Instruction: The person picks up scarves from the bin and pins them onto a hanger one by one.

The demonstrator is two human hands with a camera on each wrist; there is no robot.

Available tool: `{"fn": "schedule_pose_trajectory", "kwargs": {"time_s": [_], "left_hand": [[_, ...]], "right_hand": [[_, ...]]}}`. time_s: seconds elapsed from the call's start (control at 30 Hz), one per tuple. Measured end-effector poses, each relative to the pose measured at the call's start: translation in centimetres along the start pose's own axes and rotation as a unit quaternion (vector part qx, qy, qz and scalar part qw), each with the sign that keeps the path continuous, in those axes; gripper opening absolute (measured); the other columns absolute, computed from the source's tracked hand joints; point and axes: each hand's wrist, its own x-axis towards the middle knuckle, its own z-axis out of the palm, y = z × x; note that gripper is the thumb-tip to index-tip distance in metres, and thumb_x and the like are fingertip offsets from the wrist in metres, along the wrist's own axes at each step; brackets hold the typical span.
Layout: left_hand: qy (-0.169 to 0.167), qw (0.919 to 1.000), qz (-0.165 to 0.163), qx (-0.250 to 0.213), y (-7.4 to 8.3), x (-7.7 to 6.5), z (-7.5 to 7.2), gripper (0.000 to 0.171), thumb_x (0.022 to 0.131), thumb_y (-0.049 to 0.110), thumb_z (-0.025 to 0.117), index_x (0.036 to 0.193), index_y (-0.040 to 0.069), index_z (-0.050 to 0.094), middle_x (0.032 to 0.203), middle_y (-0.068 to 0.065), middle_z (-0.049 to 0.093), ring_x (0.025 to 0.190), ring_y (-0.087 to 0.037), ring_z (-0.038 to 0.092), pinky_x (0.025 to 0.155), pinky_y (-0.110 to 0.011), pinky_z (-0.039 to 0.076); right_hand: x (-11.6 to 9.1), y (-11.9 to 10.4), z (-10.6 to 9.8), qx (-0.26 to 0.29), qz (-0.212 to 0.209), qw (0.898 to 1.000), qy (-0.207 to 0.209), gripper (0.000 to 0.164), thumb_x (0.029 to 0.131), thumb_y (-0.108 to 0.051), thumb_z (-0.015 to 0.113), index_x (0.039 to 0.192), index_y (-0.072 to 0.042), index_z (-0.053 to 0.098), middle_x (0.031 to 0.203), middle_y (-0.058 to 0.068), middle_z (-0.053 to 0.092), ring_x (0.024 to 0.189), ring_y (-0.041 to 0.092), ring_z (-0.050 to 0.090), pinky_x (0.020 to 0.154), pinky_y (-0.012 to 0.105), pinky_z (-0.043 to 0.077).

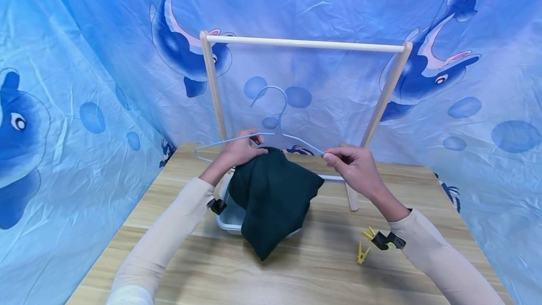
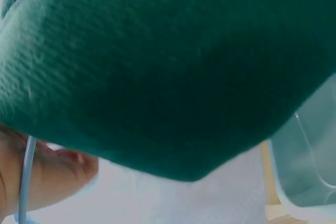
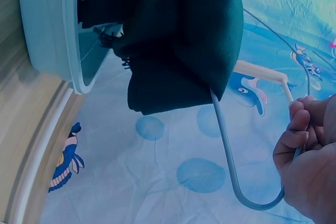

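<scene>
A dark green scarf (image 1: 277, 196) with a fringed edge hangs over the lower bar of a light blue hanger (image 1: 303, 141), its front corner dangling low. My left hand (image 1: 242, 150) holds the scarf's upper left part against the hanger, the thumb lying on the cloth. In the left wrist view, the scarf (image 2: 173, 77) covers most of the picture and partly hides that hand (image 2: 52, 177). At the hanger's right shoulder, my right hand (image 1: 354, 166) pinches the wire. The right wrist view shows the curled fingers of this hand (image 3: 310, 150) around the hanger (image 3: 227, 156).
Beneath the scarf stands a light blue basin (image 1: 230, 226) on the wooden table (image 1: 190, 258). Behind it rises a rack with a white top rail (image 1: 305, 44) and wooden legs. Yellow clothespins (image 1: 361, 253) lie by my right forearm. A blue dolphin-print curtain (image 1: 338, 4) surrounds the table.
</scene>
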Motion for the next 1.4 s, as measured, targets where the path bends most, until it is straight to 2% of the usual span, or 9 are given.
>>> {"fn": "schedule_pose_trajectory", "kwargs": {"time_s": [0.13, 0.37, 0.57, 0.67, 0.73, 0.83, 1.07, 1.27, 1.4], "left_hand": [[-0.016, 0.9981, 0.057, -0.02, 0.0, -0.1, 0.2, 0.013, 0.09, 0.008, 0.076, 0.089, 0.003, 0.064, 0.084, -0.008, 0.066, 0.075, -0.019, 0.064, 0.077, -0.034, 0.053], [-0.096, 0.9941, 0.018, -0.048, -0.2, -1.2, -0.1, 0.01, 0.104, 0.02, 0.053, 0.101, 0.011, 0.057, 0.1, -0.006, 0.069, 0.093, -0.018, 0.066, 0.087, -0.037, 0.049], [-0.201, 0.9706, 0.112, -0.071, -0.2, -2.8, -1.4, 0.03, 0.093, 0.011, 0.056, 0.123, 0.009, 0.053, 0.126, -0.011, 0.064, 0.117, -0.023, 0.062, 0.105, -0.045, 0.047], [-0.246, 0.9594, 0.132, -0.042, 0.0, -3.5, -1.9, 0.05, 0.085, 0.016, 0.066, 0.134, 0.017, 0.052, 0.137, -0.005, 0.06, 0.125, -0.021, 0.056, 0.11, -0.047, 0.042], [-0.249, 0.959, 0.135, -0.01, 0.2, -3.8, -2.0, 0.054, 0.084, 0.023, 0.073, 0.134, 0.022, 0.053, 0.137, 0.0, 0.059, 0.126, -0.02, 0.055, 0.111, -0.046, 0.041], [-0.217, 0.9647, 0.142, 0.044, 0.5, -4.1, -1.6, 0.042, 0.086, 0.031, 0.075, 0.126, 0.023, 0.061, 0.132, 0.002, 0.062, 0.124, -0.019, 0.06, 0.109, -0.043, 0.045], [-0.084, 0.9668, 0.208, 0.122, 1.2, -4.5, -0.2, 0.024, 0.096, 0.019, 0.056, 0.115, 0.014, 0.07, 0.111, -0.001, 0.067, 0.094, -0.018, 0.064, 0.086, -0.039, 0.052], [0.034, 0.9762, 0.201, 0.075, 1.7, -4.4, 0.7, 0.017, 0.097, 0.012, 0.05, 0.099, 0.013, 0.067, 0.093, -0.001, 0.059, 0.079, -0.016, 0.053, 0.072, -0.033, 0.044], [0.097, 0.9838, 0.146, 0.036, 2.5, -4.5, 1.0, 0.017, 0.098, 0.013, 0.047, 0.087, 0.013, 0.06, 0.083, -0.005, 0.056, 0.074, -0.02, 0.051, 0.069, -0.036, 0.042]], "right_hand": [[0.1, 0.1, -0.1, -0.002, 0.009, 1.0, 0.0, 0.013, 0.092, 0.007, 0.069, 0.097, -0.001, 0.079, 0.073, 0.007, 0.065, 0.053, 0.01, 0.048, 0.047, 0.023, 0.038], [0.2, 0.5, -0.2, -0.01, 0.019, 1.0, 0.004, 0.011, 0.091, 0.006, 0.071, 0.097, 0.001, 0.079, 0.073, 0.006, 0.065, 0.055, 0.008, 0.048, 0.048, 0.022, 0.038], [0.1, 0.5, -0.4, -0.018, 0.023, 1.0, 0.004, 0.009, 0.092, 0.005, 0.071, 0.096, 0.001, 0.078, 0.074, 0.007, 0.066, 0.055, 0.008, 0.048, 0.048, 0.022, 0.038], [0.2, 0.4, -0.4, -0.017, 0.026, 1.0, 0.004, 0.01, 0.092, 0.004, 0.071, 0.097, -0.001, 0.079, 0.074, 0.006, 0.067, 0.055, 0.009, 0.048, 0.049, 0.022, 0.038], [0.2, 0.4, -0.3, -0.017, 0.026, 1.0, 0.003, 0.01, 0.093, 0.003, 0.071, 0.097, -0.001, 0.079, 0.073, 0.005, 0.066, 0.055, 0.01, 0.048, 0.049, 0.023, 0.038], [0.1, 0.4, -0.2, -0.02, 0.026, 0.999, -0.002, 0.011, 0.093, 0.002, 0.071, 0.096, -0.003, 0.08, 0.071, 0.003, 0.062, 0.055, 0.011, 0.047, 0.049, 0.024, 0.038], [-0.2, 0.6, -0.2, -0.02, 0.034, 0.999, -0.003, 0.009, 0.094, 0.001, 0.071, 0.096, -0.003, 0.079, 0.071, 0.001, 0.061, 0.055, 0.011, 0.046, 0.049, 0.024, 0.038], [-0.4, 0.5, -0.1, -0.004, 0.034, 0.999, -0.012, 0.01, 0.094, 0.002, 0.069, 0.097, 0.0, 0.079, 0.071, 0.008, 0.062, 0.055, 0.011, 0.047, 0.048, 0.024, 0.039], [-0.5, 0.2, 0.1, 0.008, 0.028, 1.0, -0.008, 0.012, 0.094, 0.005, 0.069, 0.096, -0.002, 0.079, 0.071, 0.005, 0.061, 0.055, 0.011, 0.048, 0.048, 0.024, 0.039]]}}
